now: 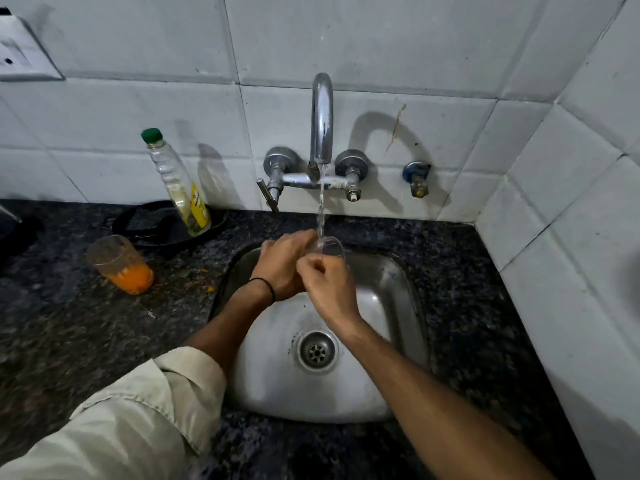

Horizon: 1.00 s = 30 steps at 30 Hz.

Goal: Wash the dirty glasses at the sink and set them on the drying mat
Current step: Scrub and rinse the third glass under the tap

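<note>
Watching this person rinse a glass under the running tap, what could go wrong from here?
The clear glass is wet and pinched between the left hand and right hand above the steel sink; it might slip and crack. The stream from the tap could splash onto the counter. The glass with orange residue stands close to the left forearm, so an elbow might knock it over.

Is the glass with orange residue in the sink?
No, the orange glass stands on the counter, left of the sink.
</note>
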### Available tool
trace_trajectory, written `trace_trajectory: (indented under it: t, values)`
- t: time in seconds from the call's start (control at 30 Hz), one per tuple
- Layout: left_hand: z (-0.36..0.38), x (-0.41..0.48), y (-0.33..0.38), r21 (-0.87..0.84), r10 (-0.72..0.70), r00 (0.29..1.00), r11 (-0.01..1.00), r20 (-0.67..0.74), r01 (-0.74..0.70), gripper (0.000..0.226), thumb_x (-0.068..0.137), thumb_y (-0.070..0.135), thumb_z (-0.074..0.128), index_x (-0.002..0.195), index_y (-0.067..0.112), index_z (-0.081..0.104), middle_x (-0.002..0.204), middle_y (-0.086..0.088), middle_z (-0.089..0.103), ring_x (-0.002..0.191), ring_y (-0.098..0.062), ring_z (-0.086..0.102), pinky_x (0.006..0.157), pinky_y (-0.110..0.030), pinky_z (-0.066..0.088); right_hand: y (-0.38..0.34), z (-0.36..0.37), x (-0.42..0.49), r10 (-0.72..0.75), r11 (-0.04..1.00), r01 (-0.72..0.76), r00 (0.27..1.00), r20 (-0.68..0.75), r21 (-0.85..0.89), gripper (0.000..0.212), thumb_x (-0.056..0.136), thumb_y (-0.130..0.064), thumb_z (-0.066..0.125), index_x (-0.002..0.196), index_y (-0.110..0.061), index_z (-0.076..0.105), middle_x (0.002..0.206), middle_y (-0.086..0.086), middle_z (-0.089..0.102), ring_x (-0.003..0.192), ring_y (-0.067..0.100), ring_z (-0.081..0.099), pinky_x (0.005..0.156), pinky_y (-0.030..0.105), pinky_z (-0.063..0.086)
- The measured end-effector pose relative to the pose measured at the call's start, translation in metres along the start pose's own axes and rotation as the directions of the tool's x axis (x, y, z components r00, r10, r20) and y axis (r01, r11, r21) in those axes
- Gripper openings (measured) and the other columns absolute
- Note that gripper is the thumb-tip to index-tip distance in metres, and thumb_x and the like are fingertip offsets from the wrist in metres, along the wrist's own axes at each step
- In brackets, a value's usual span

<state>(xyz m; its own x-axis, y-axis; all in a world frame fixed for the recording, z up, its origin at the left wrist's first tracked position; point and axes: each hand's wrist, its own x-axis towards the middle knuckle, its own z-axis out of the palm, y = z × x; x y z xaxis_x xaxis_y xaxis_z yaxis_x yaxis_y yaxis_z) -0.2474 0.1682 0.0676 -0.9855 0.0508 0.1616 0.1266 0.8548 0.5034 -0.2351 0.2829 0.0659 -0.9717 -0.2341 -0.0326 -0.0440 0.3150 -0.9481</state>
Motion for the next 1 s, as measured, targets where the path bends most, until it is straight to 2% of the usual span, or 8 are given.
trace_trajectory:
  t: [0.1, 0.23, 0.33, 0.47, 0.67, 0.83, 0.93, 1.0]
  values:
    - [-0.01, 0.005, 0.019, 0.208, -0.05, 0.983, 0.978, 0.175, 0.013, 0.045, 0.074, 0.042, 0.074, 0.113, 0.027, 0.056, 0.113, 0.0, 0.066, 0.106, -0.025, 0.062, 0.085, -0.039, 0.047, 0.01, 0.004, 0.012, 0.255, 0.904, -0.128, 0.927, -0.274, 0.408, 0.035, 0.092, -0.029, 0.063, 0.059, -0.018, 0.067, 0.061, 0.0, 0.068, 0.058, 0.013, 0.063, 0.058, 0.03, 0.05]
    - [-0.024, 0.019, 0.035, 0.515, -0.19, 0.907, 0.857, 0.376, -0.035, 0.064, 0.072, 0.057, 0.072, 0.129, 0.036, 0.054, 0.126, -0.001, 0.061, 0.114, -0.026, 0.06, 0.091, -0.039, 0.047, 0.042, 0.013, 0.024, 0.64, 0.399, -0.373, 0.768, 0.037, 0.838, 0.025, 0.092, -0.031, 0.062, 0.088, -0.007, 0.069, 0.086, 0.017, 0.073, 0.072, 0.03, 0.068, 0.064, 0.041, 0.054]
    - [-0.029, 0.024, 0.031, 0.313, -0.173, 0.908, 0.949, 0.382, 0.049, 0.057, 0.071, 0.052, 0.08, 0.123, 0.038, 0.061, 0.125, 0.0, 0.061, 0.111, -0.023, 0.06, 0.092, -0.037, 0.051, 0.07, 0.027, 0.02, 0.669, 0.043, -0.407, 0.69, 0.276, 0.913, 0.027, 0.097, -0.032, 0.049, 0.087, -0.011, 0.063, 0.084, 0.013, 0.063, 0.068, 0.025, 0.056, 0.058, 0.031, 0.048]
    - [-0.014, 0.02, 0.021, -0.072, -0.18, 0.955, 0.977, 0.236, 0.202, 0.009, 0.086, 0.025, 0.074, 0.094, 0.026, 0.071, 0.105, 0.001, 0.071, 0.089, -0.011, 0.064, 0.081, -0.028, 0.054, 0.099, 0.041, 0.017, 0.71, -0.174, -0.325, 0.613, 0.347, 0.93, 0.036, 0.094, -0.041, 0.059, 0.075, -0.01, 0.057, 0.069, 0.007, 0.051, 0.056, 0.017, 0.045, 0.046, 0.024, 0.052]
    - [0.002, 0.001, -0.016, -0.398, -0.432, 0.888, 0.796, 0.154, 0.456, 0.014, 0.091, 0.025, 0.069, 0.099, 0.013, 0.07, 0.094, -0.006, 0.07, 0.076, -0.018, 0.068, 0.055, -0.028, 0.059, 0.099, 0.015, 0.023, 0.77, 0.203, -0.531, 0.606, 0.201, 0.823, 0.025, 0.088, -0.024, 0.06, 0.066, -0.014, 0.054, 0.045, 0.0, 0.041, 0.037, 0.014, 0.037, 0.036, 0.017, 0.033]
    - [0.02, -0.018, -0.038, -0.364, -0.555, 0.722, 0.625, 0.414, 0.69, 0.021, 0.096, 0.03, 0.059, 0.093, 0.011, 0.067, 0.087, -0.007, 0.066, 0.073, -0.019, 0.064, 0.06, -0.034, 0.059, 0.062, -0.008, 0.035, 0.303, 0.945, -0.291, 0.951, -0.061, 0.152, 0.029, 0.091, -0.033, 0.063, 0.065, -0.02, 0.059, 0.047, -0.008, 0.046, 0.044, 0.012, 0.042, 0.046, 0.028, 0.036]
    - [0.02, -0.015, -0.033, -0.443, -0.53, 0.734, 0.585, 0.425, 0.679, 0.018, 0.099, 0.02, 0.052, 0.093, 0.011, 0.066, 0.086, -0.007, 0.069, 0.072, -0.019, 0.066, 0.059, -0.028, 0.055, 0.029, -0.017, 0.032, -0.135, 0.821, 0.206, 0.976, 0.169, -0.532, 0.045, 0.093, -0.044, 0.058, 0.055, -0.021, 0.047, 0.05, -0.006, 0.044, 0.052, 0.011, 0.045, 0.055, 0.03, 0.038]
    - [0.014, 0.0, -0.034, -0.556, -0.553, 0.784, 0.572, 0.282, 0.603, 0.015, 0.098, 0.015, 0.053, 0.091, 0.012, 0.066, 0.082, -0.009, 0.069, 0.068, -0.017, 0.065, 0.054, -0.026, 0.054, 0.01, -0.022, 0.028, -0.254, 0.621, 0.42, 0.907, 0.337, -0.662, 0.045, 0.093, -0.046, 0.054, 0.057, -0.022, 0.041, 0.056, -0.004, 0.042, 0.059, 0.015, 0.046, 0.059, 0.032, 0.037]
